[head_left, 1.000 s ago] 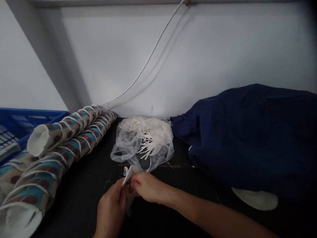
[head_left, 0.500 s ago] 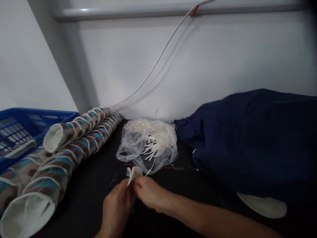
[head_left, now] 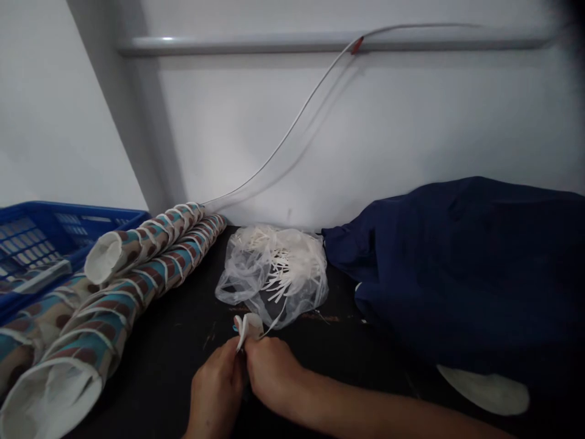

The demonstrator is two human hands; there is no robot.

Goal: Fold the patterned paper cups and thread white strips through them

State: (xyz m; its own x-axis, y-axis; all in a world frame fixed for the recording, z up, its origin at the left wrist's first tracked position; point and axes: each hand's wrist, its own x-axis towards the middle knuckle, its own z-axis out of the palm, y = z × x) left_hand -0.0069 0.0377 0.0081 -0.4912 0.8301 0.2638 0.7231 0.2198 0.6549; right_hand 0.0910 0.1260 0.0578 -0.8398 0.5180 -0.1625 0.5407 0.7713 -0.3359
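My left hand (head_left: 216, 387) is closed around the lower left side of a folded fabric piece (head_left: 253, 324). The piece has white edging, a white inside and a bit of brown and blue on its outer face. Pressed against it from the right, my right hand (head_left: 274, 373) is closed on it too; its fingertips are hidden. A thin white strip (head_left: 275, 319) runs from beside the right hand up to a clear plastic bag (head_left: 235, 283). In the bag lie many loose white strips (head_left: 278, 271).
Long stacks of nested patterned fabric pieces (head_left: 150, 274) lie at left, beside a blue plastic basket (head_left: 82, 213). Dark blue cloth (head_left: 457, 274) covers the right side, with a pale rounded piece (head_left: 489, 390) under its edge. A white cable (head_left: 304, 110) hangs on the wall.
My right hand has turned, its knuckles now more upward, and still presses on the fabric piece. The view has tilted up slightly. The left hand stays nearly in place.
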